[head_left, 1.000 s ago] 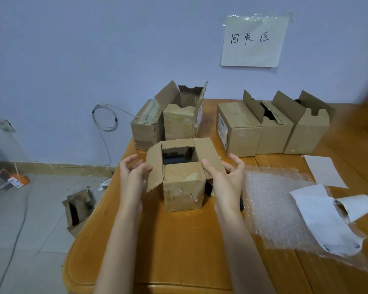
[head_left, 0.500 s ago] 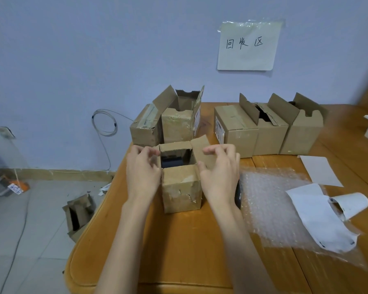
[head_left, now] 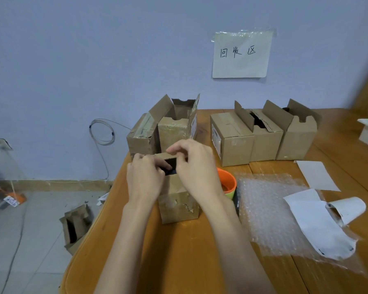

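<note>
One small cardboard box (head_left: 179, 206) stands under both hands. It is plain brown, and its near face is scuffed and marked with torn, ragged patches. It is taller than it is wide, so its long axis runs straight up from the worktop (head_left: 179, 262). Its mouth points upward and its worn face is turned squarely toward the person. A dark gap (head_left: 171, 166) shows between the top flaps.

The box sits close to the worktop's left edge, about midway between the near and far edges. The left hand (head_left: 146, 179) lies over the left flap, its fingers (head_left: 159, 165) bent across the flap and reaching into the gap. The right hand (head_left: 197, 168) arches over the right side, its fingers (head_left: 174, 148) curled down and clamped on the upper flap.

Two more boxes stand just behind, at the far left corner: a taped one (head_left: 141, 136) and an open one (head_left: 174, 128) with its flaps raised. Three further boxes (head_left: 266, 139) form a row along the far edge, touching side to side. That makes six on the worktop, and a seventh box (head_left: 75, 228) lies on the floor beside the left edge.

One orange-rimmed cup (head_left: 227, 181) stands just right of the held box, partly behind the right wrist. One sheet of bubble wrap (head_left: 274, 213) spreads toward the right edge, with one curled white paper (head_left: 327, 221) on it. One flat sheet (head_left: 317, 176) lies beyond. One handwritten note (head_left: 241, 55) is taped to the wall, and one coiled cable (head_left: 102, 131) hangs to the left.
</note>
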A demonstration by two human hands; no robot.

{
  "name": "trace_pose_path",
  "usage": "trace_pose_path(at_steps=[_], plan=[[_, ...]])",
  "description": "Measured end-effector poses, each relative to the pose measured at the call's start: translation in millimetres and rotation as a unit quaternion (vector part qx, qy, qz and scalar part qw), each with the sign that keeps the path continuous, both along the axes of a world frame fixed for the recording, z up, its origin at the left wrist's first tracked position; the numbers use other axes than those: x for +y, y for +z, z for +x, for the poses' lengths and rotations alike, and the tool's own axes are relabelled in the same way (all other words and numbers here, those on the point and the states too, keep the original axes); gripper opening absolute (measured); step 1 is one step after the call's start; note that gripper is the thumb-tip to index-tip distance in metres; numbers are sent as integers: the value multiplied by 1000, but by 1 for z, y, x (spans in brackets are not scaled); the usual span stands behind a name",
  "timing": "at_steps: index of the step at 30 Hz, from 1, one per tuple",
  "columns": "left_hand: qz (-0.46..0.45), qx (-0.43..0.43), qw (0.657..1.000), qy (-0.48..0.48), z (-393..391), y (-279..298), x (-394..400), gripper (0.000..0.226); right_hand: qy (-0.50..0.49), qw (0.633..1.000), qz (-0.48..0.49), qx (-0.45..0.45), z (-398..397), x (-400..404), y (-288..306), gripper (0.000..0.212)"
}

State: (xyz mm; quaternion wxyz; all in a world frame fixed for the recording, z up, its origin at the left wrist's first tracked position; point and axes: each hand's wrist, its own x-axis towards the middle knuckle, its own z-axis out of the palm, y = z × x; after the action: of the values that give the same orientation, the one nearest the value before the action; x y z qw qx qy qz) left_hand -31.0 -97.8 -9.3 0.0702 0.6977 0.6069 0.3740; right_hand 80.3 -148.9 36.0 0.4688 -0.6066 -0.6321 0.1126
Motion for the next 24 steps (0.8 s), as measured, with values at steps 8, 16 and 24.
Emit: trace_pose_path(at_steps=[8, 16, 24], plan=[[-15, 6, 1000, -10, 1, -8, 7, 41, -51, 979, -178, -81, -3, 14, -12, 26], [4, -17, 1000, -10, 0, -13, 9, 47, -45, 989, -136, -25, 0, 18, -27, 19], [-157, -313, 935, -58, -4, 2, 11, 32, 7, 985, -140, 98, 9, 16, -19, 24]])
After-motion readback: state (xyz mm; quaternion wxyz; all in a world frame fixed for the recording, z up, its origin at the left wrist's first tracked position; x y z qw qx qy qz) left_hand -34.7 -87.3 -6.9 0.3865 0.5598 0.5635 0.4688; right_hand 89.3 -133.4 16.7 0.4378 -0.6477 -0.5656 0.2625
